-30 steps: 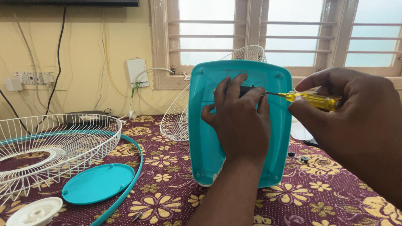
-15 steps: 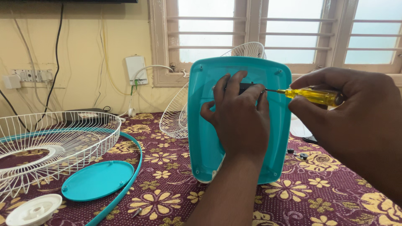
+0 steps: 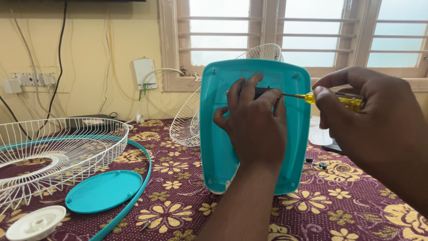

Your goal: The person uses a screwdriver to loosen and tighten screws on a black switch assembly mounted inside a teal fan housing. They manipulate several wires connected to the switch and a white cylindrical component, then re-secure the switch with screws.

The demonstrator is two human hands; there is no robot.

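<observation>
A teal plastic fan base (image 3: 214, 147) stands upright on its edge on the floral cloth, underside towards me. My left hand (image 3: 255, 125) presses flat against its middle and covers a small black part near the top. My right hand (image 3: 370, 120) grips a yellow-handled screwdriver (image 3: 332, 100), held level, its metal tip at that black part just past my left fingertips.
A white wire fan guard (image 3: 49, 151) with a teal rim lies at the left, beside a teal round cover (image 3: 103, 190) and a white cap (image 3: 35, 223). A second wire guard (image 3: 187, 120) leans behind the base. Small black screws (image 3: 317, 163) lie at the right.
The view has shifted slightly; both hands, the base and the screwdriver hold nearly the same positions.
</observation>
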